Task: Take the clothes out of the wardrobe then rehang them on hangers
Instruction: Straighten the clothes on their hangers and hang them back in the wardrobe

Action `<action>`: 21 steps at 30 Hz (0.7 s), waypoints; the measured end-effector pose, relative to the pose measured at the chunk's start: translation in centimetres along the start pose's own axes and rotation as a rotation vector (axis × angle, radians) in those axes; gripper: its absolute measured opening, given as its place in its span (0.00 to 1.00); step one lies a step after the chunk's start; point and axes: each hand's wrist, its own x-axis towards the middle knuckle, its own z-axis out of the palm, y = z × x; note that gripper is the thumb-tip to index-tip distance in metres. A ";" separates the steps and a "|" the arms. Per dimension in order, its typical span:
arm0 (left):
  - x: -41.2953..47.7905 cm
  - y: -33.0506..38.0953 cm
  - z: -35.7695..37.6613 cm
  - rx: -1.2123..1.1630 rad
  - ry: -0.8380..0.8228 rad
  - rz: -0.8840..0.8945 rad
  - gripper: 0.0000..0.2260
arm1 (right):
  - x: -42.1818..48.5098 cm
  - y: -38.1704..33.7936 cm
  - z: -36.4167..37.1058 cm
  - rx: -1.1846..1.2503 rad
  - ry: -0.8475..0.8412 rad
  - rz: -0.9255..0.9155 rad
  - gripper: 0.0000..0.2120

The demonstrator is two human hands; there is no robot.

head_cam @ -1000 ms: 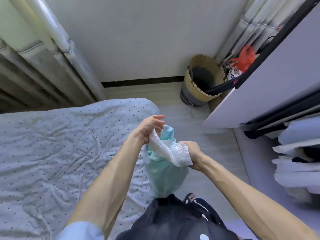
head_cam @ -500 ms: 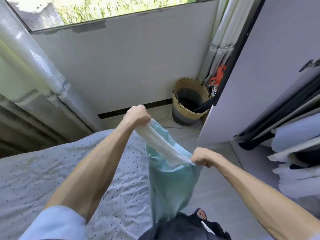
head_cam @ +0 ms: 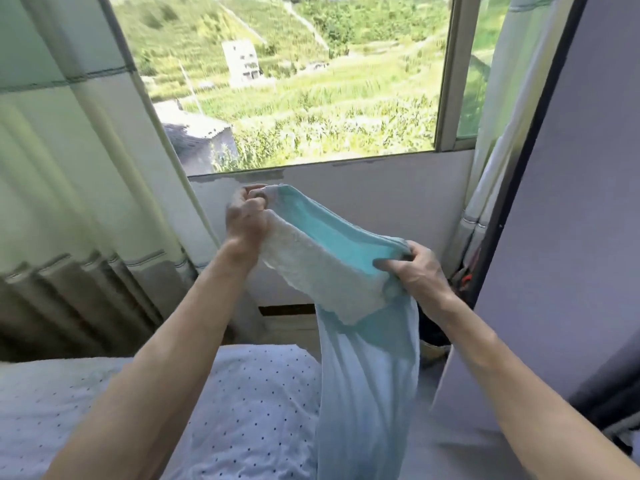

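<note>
A pale turquoise cloth garment with a white lace band (head_cam: 363, 375) hangs between the left grip (head_cam: 247, 221), higher and to the left, and right grip (head_cam: 415, 271), lower and to the right, in front of a wide glass window (head_cam: 294, 81). Below it to the left lies a white dotted quilted bed (head_cam: 256, 393); a pleated pale curtain (head_cam: 69, 168) stands far left, a flat grey wardrobe door (head_cam: 571, 202) far right.

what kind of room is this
Probably a bedroom: a bed with a dotted quilt sits by a curtained window onto green fields, and what looks like a wardrobe door stands at the right.
</note>
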 end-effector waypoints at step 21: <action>-15.2 -24.3 -47.1 0.269 1.144 -0.698 0.12 | -9.2 6.4 47.2 -0.556 -1.013 -0.187 0.18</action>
